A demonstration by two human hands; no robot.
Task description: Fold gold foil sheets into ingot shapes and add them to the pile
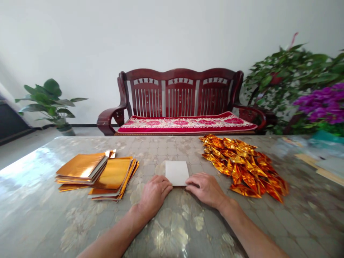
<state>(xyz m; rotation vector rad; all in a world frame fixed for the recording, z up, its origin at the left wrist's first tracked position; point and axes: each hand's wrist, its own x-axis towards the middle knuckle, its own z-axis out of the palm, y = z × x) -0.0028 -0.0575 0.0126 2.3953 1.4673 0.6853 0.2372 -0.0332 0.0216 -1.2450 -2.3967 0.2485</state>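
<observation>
**A white square of paper lies flat before me**

My left hand is at the square's near left corner, fingers bunched together; I cannot tell whether they grip it or only press. My right hand is at its near right corner, thumb and forefinger drawn narrow at the edge. Under the square is the patterned tabletop. Left of the square, well apart, sit two adjoining stacks of gold foil paper, the farther stack and the nearer stack. To its right spreads a heap of folded, pointed foil pieces. Beyond the square stands a carved wooden bench with a red floral seat cover.
</observation>
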